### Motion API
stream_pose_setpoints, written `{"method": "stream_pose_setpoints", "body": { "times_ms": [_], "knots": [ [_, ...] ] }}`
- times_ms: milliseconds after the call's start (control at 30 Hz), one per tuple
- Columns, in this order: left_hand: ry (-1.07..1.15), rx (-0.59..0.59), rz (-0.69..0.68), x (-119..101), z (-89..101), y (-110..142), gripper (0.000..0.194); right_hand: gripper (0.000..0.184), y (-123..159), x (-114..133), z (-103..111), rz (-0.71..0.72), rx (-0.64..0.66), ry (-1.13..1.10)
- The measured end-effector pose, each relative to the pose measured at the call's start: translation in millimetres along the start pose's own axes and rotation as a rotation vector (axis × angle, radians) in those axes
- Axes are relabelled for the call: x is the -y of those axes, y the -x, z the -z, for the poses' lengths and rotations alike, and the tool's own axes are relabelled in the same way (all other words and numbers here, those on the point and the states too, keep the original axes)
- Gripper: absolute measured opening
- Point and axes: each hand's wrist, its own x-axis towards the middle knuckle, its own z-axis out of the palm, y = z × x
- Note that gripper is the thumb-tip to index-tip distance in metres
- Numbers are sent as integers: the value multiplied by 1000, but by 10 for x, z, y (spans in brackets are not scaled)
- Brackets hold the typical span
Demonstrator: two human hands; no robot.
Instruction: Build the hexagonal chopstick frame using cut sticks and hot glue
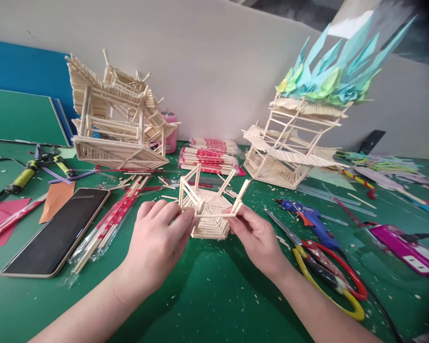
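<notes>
A small hexagonal model of wooden sticks sits on the green mat, with several posts rising from its base. My left hand pinches its near left corner, fingers closed on the sticks. My right hand pinches a thin horizontal stick laid between two posts at the model's near edge.
Two larger stick buildings stand behind, one at left and one at right topped with teal paper shapes. A phone, wrapped chopstick packs, a blue glue gun, red-yellow scissors, pliers and a pink box surround the work.
</notes>
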Motion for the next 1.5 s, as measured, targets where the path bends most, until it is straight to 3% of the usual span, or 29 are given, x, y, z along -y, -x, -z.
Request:
{"method": "stream_pose_setpoints", "body": {
  "times_ms": [300, 600, 1067, 1500],
  "knots": [
    [4, -1, -138, 121, 3, -326, 25, 26, -126, -74, 117, -231, -143, -274],
    [-39, -10, -158, 70, 21, -502, 29, 24, -127, -93, 144, -215, -139, -278],
    [-101, -50, -135, 8, 27, -525, 26, 27, -140, -38, 124, -210, -143, -311],
    [-218, -2, -160, -77, 73, -519, 30, 23, -143, -11, 146, -194, -100, -339]
  ]
}}
